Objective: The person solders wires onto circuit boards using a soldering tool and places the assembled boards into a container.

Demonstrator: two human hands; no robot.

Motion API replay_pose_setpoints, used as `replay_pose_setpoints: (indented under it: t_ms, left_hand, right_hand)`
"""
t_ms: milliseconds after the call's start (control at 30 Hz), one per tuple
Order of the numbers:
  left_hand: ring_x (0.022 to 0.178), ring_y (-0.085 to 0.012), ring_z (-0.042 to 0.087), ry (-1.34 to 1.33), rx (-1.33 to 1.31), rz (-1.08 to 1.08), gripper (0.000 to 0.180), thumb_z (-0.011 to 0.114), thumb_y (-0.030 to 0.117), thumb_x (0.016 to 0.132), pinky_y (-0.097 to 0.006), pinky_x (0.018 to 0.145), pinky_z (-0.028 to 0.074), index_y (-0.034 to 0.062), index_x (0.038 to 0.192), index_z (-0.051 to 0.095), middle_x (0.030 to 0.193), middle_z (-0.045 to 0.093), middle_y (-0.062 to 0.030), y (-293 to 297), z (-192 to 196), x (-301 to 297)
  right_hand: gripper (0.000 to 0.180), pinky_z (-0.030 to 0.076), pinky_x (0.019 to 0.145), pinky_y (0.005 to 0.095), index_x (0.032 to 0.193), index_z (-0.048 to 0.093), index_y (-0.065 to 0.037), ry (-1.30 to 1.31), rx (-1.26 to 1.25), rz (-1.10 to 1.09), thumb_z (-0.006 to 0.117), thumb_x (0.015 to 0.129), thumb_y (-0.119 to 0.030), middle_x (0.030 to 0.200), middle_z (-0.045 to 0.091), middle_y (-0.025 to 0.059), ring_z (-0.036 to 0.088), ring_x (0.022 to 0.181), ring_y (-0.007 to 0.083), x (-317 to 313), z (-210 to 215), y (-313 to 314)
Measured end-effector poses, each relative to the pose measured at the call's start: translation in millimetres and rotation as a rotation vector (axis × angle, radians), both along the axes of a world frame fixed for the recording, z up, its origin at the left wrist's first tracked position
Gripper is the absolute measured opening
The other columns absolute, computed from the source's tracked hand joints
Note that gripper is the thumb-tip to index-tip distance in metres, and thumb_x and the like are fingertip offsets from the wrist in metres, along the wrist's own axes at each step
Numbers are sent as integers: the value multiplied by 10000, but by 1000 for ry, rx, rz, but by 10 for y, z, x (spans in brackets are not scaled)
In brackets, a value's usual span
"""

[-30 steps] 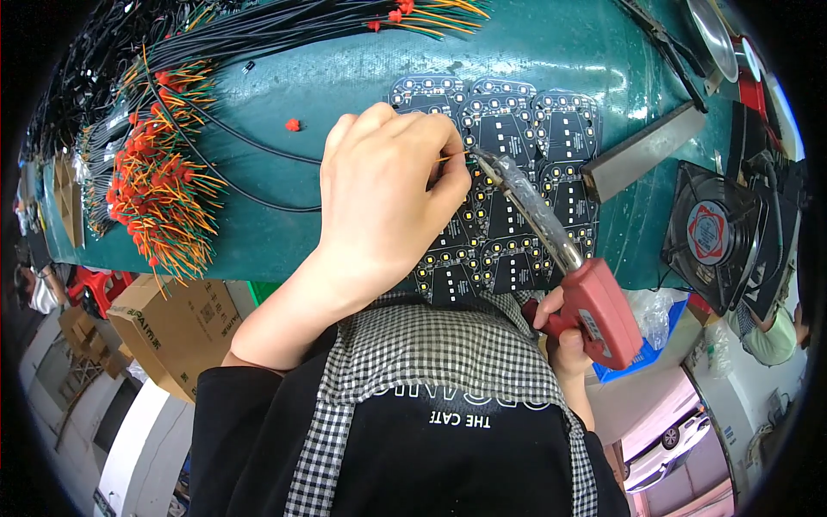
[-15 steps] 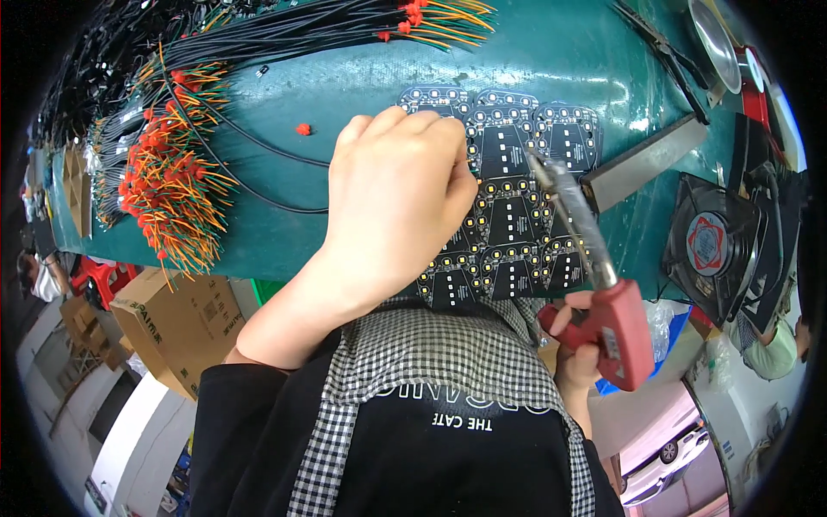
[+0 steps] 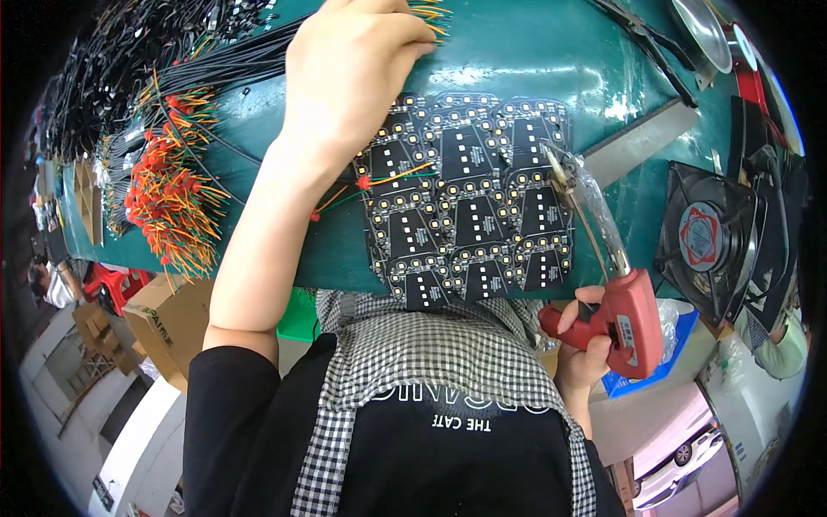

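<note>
My left hand (image 3: 349, 73) is over the bundle of black cables (image 3: 250, 60) at the far side, its fingers bent closed beside the orange and green wire ends; what they grip is hidden. My right hand (image 3: 586, 349) is wrapped round the red handle of a soldering gun (image 3: 633, 323). The gun's tip points away from me, over the right edge of a panel of black circuit boards (image 3: 474, 220) with small yellowish-white LEDs. A red connector (image 3: 364, 183) with orange and green leads lies across the panel's left side, next to my left forearm.
A heap of red connectors with orange and green wires (image 3: 164, 194) lies left on the green table. At right are a flat metal bar (image 3: 642, 142), pliers (image 3: 650, 39), a metal bowl (image 3: 702, 34) and a black square fan (image 3: 702, 237). A cardboard box (image 3: 172, 319) stands below left.
My left hand has moved from the circuit boards to the far cable bundle. A red connector with leads now shows on the panel's left side. My right hand still grips the soldering gun.
</note>
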State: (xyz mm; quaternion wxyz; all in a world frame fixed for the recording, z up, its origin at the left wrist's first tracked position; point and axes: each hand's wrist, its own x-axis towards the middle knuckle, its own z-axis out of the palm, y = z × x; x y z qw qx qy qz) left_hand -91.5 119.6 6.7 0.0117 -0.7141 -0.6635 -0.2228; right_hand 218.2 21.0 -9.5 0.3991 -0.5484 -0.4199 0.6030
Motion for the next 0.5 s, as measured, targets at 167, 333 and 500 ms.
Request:
replay_pose_setpoints:
  t_ms: [167, 333, 500]
  left_hand:
    - [653, -198, 549, -106, 136, -232, 139, 637, 96, 652, -312, 603, 474, 87, 791, 632, 768, 523, -25, -198, -28, 375]
    - [639, -207, 569, -176, 90, -271, 270, 643, -10, 589, -292, 557, 455, -1, 858, 656, 781, 585, -69, -443, -199, 560]
    - [622, -205, 553, -177, 175, -303, 311, 632, -6, 538, -295, 540, 447, -36, 846, 651, 774, 564, -97, -498, -267, 551]
  right_hand:
    - [813, 428, 532, 257, 1139, 498, 33, -3, 0, -12, 679, 693, -622, 1000, 591, 120, 549, 633, 149, 64, -3, 44]
    - [822, 438, 566, 265, 1157, 497, 28, 19, -49, 55, 681, 690, -623, 1032, 589, 122, 552, 647, 147, 149, -14, 22]
    - [784, 446, 547, 283, 1163, 453, 47, -22, 29, 97, 644, 750, -592, 947, 581, 125, 533, 569, 150, 92, 10, 32]
